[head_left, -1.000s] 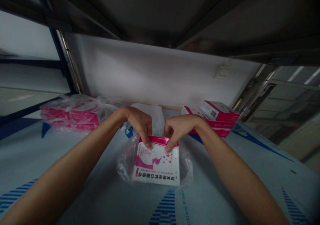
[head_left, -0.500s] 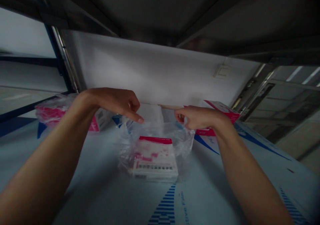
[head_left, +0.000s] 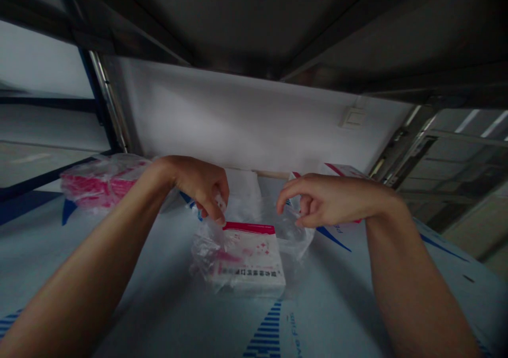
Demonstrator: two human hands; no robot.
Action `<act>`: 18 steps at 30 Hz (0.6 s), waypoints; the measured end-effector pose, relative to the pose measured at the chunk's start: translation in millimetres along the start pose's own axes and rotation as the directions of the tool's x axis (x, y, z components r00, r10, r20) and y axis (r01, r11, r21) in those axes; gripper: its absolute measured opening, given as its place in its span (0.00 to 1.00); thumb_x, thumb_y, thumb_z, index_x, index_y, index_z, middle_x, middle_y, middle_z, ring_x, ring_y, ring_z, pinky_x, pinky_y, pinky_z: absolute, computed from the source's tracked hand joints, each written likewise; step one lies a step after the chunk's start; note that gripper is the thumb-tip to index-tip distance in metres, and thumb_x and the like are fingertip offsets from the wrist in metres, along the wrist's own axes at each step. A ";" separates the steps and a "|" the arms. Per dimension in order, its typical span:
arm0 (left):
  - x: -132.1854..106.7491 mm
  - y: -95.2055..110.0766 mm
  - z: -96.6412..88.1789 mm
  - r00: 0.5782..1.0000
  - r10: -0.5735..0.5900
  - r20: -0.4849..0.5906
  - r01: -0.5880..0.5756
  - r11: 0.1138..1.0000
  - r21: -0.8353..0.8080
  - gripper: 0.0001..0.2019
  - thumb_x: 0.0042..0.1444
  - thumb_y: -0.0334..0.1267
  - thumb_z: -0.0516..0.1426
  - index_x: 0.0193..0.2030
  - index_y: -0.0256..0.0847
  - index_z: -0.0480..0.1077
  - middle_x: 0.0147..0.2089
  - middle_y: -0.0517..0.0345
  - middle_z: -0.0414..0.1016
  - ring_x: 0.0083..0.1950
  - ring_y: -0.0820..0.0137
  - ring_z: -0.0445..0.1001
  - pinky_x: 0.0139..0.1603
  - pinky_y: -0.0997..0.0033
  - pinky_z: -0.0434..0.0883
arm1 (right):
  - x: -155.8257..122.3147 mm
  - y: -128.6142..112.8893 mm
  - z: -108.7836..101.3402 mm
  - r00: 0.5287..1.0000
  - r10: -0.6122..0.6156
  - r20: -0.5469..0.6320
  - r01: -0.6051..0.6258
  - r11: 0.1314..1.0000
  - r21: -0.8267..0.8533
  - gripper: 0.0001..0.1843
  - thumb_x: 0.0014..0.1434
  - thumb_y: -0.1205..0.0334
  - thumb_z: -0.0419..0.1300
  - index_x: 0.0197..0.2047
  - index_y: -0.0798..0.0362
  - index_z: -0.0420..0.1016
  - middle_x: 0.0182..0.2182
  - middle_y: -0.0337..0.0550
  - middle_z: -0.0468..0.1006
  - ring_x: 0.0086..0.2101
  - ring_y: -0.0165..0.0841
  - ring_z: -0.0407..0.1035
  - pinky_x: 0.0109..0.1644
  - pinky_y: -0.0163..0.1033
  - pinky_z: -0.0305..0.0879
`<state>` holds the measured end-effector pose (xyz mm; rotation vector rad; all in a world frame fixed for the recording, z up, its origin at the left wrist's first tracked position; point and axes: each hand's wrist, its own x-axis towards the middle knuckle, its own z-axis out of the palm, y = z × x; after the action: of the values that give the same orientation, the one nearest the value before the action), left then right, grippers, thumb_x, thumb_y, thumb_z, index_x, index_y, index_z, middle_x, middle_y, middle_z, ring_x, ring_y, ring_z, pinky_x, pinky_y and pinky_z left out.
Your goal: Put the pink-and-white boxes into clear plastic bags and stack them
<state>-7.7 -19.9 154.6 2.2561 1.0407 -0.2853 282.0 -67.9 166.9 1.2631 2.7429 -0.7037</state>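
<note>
A white and pink box [head_left: 248, 260] lies flat on the shelf board [head_left: 159, 305], wrapped in a clear plastic bag [head_left: 296, 233]. My left hand [head_left: 200, 186] pinches the bag's edge at the box's far left corner. My right hand [head_left: 323, 199] curls its fingers on the bag's edge at the far right, just above the box.
A plastic-wrapped bundle of pink boxes [head_left: 99, 180] lies at the back left. More pink and white boxes [head_left: 345, 172] sit at the back right, partly behind my right hand. A white wall [head_left: 238, 119] closes the back; a dark shelf [head_left: 254, 24] hangs low overhead.
Both hands left the box top, lifted the bag's edges up and apart, then came down again to the box's far corners. The bag now covers the box.
</note>
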 end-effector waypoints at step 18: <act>11.0 3.9 -0.8 0.827 0.507 -0.242 -0.559 0.696 -0.451 0.23 0.44 0.61 0.66 0.21 0.41 0.74 0.39 0.44 0.80 0.52 0.53 0.74 0.54 0.58 0.69 | 1.0 -9.9 -7.5 0.850 -0.296 -0.436 0.161 0.934 -0.319 0.16 0.61 0.69 0.56 0.49 0.48 0.78 0.47 0.43 0.77 0.46 0.37 0.72 0.51 0.40 0.65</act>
<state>2.4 -14.6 152.2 1.9744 0.3801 0.3279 275.2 -69.7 177.2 1.1827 3.2754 0.0093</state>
